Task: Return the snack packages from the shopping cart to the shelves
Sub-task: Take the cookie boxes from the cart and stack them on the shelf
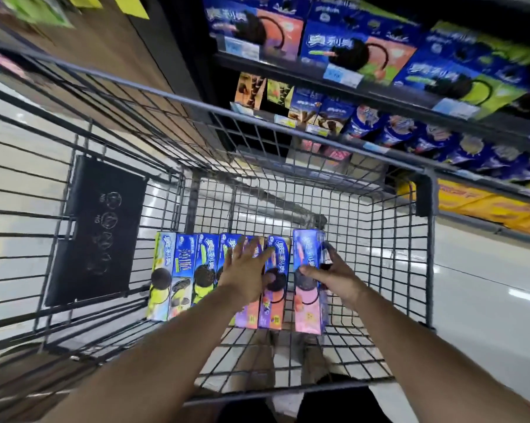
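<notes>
Several blue cookie boxes lie side by side on the floor of the wire shopping cart [404, 239]. My right hand [333, 273] grips the rightmost box, blue and pink [306, 254], lifted slightly above the row. My left hand [245, 270] lies flat with fingers spread on the purple and pink boxes [277, 270] in the middle. Green and yellow boxes [161, 276] sit at the row's left end. Shelves [379, 96] at the upper right hold matching blue cookie boxes [358, 47].
A black child-seat flap [102, 227] hangs on the cart's left inner wall. Lower shelf rows hold blue cup-shaped packs [410, 132] and price tags. A wooden panel [105, 47] stands at the upper left. Pale tiled floor shows to the right of the cart.
</notes>
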